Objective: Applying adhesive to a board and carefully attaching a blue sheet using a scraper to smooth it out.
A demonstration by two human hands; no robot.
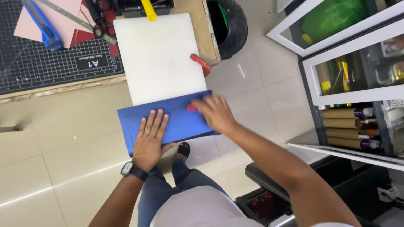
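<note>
A white board (158, 54) juts out over the edge of a workbench, with a blue sheet (181, 120) folded over its near end. My left hand (150, 138) lies flat on the blue sheet, fingers spread, a ring on one finger and a watch on the wrist. My right hand (214, 112) presses a small red tool (192, 107) against the blue sheet near its upper right. A second red tool (201, 63) pokes out beside the board's right edge.
A dark cutting mat (50, 63) covers the bench at left, carrying pink card (63, 17), a blue knife (42, 27) and a metal ruler (75, 19). A black bin (231, 25) stands behind. Shelves of rolls (349, 126) line the right. Tiled floor lies below.
</note>
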